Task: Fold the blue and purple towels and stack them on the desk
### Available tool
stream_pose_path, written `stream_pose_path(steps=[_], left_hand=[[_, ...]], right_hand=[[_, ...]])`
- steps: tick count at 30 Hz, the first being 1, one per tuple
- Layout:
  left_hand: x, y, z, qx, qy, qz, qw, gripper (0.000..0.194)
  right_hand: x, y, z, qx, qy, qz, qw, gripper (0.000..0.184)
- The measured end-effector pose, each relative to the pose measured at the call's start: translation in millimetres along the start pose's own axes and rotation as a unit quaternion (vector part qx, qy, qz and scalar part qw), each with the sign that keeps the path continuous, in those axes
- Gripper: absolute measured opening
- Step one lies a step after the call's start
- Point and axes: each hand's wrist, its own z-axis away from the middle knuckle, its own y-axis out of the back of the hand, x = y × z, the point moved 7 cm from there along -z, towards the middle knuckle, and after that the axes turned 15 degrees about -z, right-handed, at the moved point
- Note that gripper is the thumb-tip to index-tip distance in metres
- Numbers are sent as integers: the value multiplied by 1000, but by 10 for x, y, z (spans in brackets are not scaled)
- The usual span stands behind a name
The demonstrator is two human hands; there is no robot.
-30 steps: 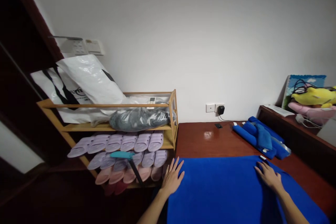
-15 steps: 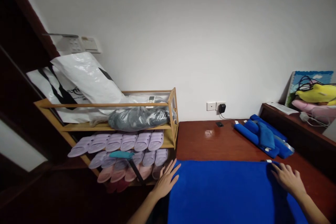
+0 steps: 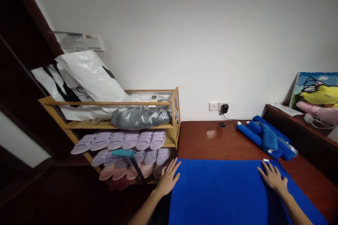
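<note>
A blue towel (image 3: 221, 190) lies spread flat on the reddish-brown wooden table (image 3: 200, 144), its lower part running out of view. At the towel's far left corner rests my left hand (image 3: 168, 178), fingers stretched out over the edge. My right hand (image 3: 274, 179) lies on the towel near its far right corner, fingers spread, just below a small white tag (image 3: 265, 160). Neither hand grips the cloth. Beyond my right hand sit several rolled blue towels (image 3: 269, 139) in a loose heap.
To the left stands a wooden shoe rack (image 3: 174, 112) with several slippers (image 3: 129, 140), a plastic-wrapped grey bundle (image 3: 142, 116) and white bags (image 3: 89, 77). A black plug (image 3: 224, 108) is in the wall socket. On the right, a raised ledge (image 3: 280, 116) holds a yellow plush toy (image 3: 320, 95).
My right hand slid right along the towel's far edge, then came back left. The towel looks smoother near that hand. My left hand stays at the left corner.
</note>
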Motion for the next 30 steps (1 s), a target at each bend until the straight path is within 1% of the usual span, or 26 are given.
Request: stream_pose_path(steps=[1, 2, 3, 4, 6, 7, 8, 9, 11, 12, 14, 15, 17, 20, 22, 23, 24, 25, 27, 28, 29, 30], left_hand=[[12, 5, -22, -9, 12, -7, 1000, 50], [26, 17, -41, -18, 28, -17, 999, 50], [46, 41, -55, -21, 46, -29, 998, 50], [77, 79, -61, -15, 62, -41, 997, 50], [187, 183, -44, 20, 74, -58, 995, 51], [265, 232, -18, 42, 66, -59, 995, 52], [355, 264, 19, 58, 50, -57, 995, 52], [449, 273, 64, 66, 27, -50, 996, 51], [617, 234, 164, 59, -19, -36, 997, 52], [684, 197, 208, 50, -37, -30, 998, 54], [775, 124, 260, 35, -58, -23, 997, 57], [803, 98, 261, 32, -61, -22, 997, 58], [843, 76, 210, 32, -61, -23, 997, 58], [882, 91, 66, 36, -55, -24, 998, 58], [872, 110, -2, 43, -42, -26, 998, 57], [847, 118, -14, 50, -31, -28, 998, 57], [810, 122, -9, 58, -19, -31, 998, 57], [763, 117, 8, 65, -7, -33, 997, 57], [661, 78, 58, 66, 9, -34, 997, 58], [617, 51, 79, 61, 11, -33, 998, 58], [582, 27, 91, 54, 10, -30, 998, 58], [560, 11, 94, 47, 6, -28, 998, 57]], right_hand=[[53, 8, -16, -7, -22, -15, 1000, 78], [92, 43, -28, 0, -39, -23, 999, 83], [106, 104, -32, 22, -52, -25, 998, 88], [85, 183, -19, 57, -57, -22, 997, 90], [-81, 312, 71, 131, -36, -8, 991, 87], [-215, 325, 145, 152, -11, -1, 988, 83], [-359, 286, 232, 153, 16, 5, 988, 79], [-498, 196, 326, 135, 42, 8, 990, 75], [-710, -65, 519, 72, 76, 15, 994, 71], [-775, -189, 606, 51, 85, 23, 995, 72], [-840, -364, 717, 34, 96, 39, 994, 75], [-851, -410, 731, 33, 97, 41, 994, 76], [-856, -432, 678, 30, 93, 30, 995, 76], [-850, -363, 503, 4, 78, -4, 997, 77], [-793, -283, 426, -17, 75, -36, 996, 74], [-727, -222, 414, -13, 77, -48, 996, 72], [-622, -144, 421, 7, 75, -52, 996, 72], [-472, -54, 443, 39, 66, -48, 996, 71], [-97, 108, 513, 99, 34, -25, 994, 70], [89, 150, 541, 103, 23, -17, 994, 69], [251, 170, 557, 91, 17, -13, 996, 67], [375, 173, 560, 67, 19, -13, 997, 65]])
